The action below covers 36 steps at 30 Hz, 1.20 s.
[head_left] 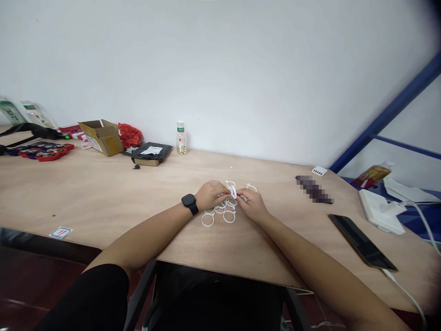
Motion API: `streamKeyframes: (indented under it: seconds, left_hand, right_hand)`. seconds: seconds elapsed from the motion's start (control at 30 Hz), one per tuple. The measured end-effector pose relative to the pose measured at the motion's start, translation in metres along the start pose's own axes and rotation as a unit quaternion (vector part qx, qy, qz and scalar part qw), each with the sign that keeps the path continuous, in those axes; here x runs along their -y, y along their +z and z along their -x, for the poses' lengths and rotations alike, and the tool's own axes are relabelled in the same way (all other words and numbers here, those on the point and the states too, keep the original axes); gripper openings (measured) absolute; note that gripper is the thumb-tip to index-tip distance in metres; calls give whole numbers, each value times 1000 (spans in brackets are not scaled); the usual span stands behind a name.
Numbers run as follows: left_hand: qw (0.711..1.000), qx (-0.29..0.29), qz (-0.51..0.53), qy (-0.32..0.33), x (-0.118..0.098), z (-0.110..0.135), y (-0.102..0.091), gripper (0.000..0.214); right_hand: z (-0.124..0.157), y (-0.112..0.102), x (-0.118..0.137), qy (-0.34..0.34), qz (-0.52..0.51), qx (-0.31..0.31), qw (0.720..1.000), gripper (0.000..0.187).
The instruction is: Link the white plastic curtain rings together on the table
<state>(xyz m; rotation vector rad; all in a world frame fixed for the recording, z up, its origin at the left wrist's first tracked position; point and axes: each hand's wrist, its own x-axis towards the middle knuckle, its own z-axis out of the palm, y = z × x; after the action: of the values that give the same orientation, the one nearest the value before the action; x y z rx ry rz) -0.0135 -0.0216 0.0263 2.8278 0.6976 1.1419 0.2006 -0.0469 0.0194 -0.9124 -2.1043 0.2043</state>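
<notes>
Both hands meet over the table around a white plastic ring [234, 192], which is tilted up on edge between the fingertips. My left hand [209, 195], with a black watch on its wrist, pinches the ring from the left. From the right, my right hand [253, 202] grips it between thumb and fingers. Whether more than one ring is held I cannot tell. Several similar white rings with small tabs lie flat below and around the hands, among them a near ring [208, 225], another ring [229, 222] and a ring [251, 185] behind my right hand. My fingers hide part of the pile.
A phone [363, 241] on a charging cable lies at the right, near a white power strip [381, 211]. A bottle [181, 138] stands by the wall. Left of it are a black parcel [148, 151] and an open carton [103, 138]. The wooden table [113, 197] ends close to my body.
</notes>
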Motion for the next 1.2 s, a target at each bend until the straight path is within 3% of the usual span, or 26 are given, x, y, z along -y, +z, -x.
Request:
streamKeyframes:
  seconds: [0.6,1.0,1.2]
  left_hand:
    - [1000,7,-5,15,0,1,1,22]
    - [999,33,-4,23,-2,0,1,23]
    - [1000,13,0,6,-2,0,0,23]
  right_hand:
    - [1,2,2,22,-1,-4,1000,12]
    - [2,0,4,42,-10,36,998,14]
    - [1,1,7,31,7,1,999,14]
